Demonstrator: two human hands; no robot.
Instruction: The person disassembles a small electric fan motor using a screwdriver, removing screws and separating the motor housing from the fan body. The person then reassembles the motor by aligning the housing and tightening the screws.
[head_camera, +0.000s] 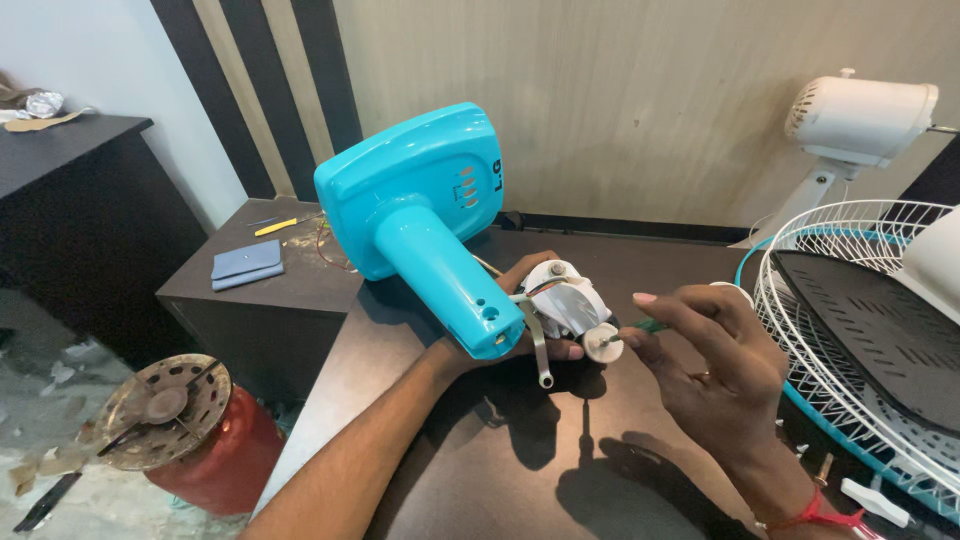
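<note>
Right hand (712, 372), lower right of frame, nearest the lens: fingers pinched round thin green-handled tool (645, 326), tip set against small white round knob (602, 342). Red thread band (822, 514) noted at that wrist.

Left hand (515, 330), centre frame, forearm entering from bottom left: curled under and gripping white motor assembly (563, 298) at lower end of turquoise fan base (420, 205). Base tilted, neck end toward camera, flat underside facing upper left. Pale strap with metal eyelet (540, 352) hanging below assembly, between the two hands. Whole piece held just above dark brown table (500, 470), shadows cast directly beneath.

Right of hands: white wire fan guard (850, 300) with turquoise rim, lying flat on table, black ribbed panel (880, 340) resting on top. Small screws (826, 468) and white plastic clip (873, 502) beside guard at bottom right edge. Upper right: white fan motor head (862, 118) on its stand, against beige wall.

Left of table: lower dark side cabinet (240, 290) carrying folded blue cloth (247, 264), yellow-handled tool (275, 227), loose thin wires (330, 245). Bottom left, on floor: red cylinder (215, 460) topped by rusty round perforated disc (165, 410). Upper left: dark desk (60, 160) with crumpled foil (45, 103).
</note>
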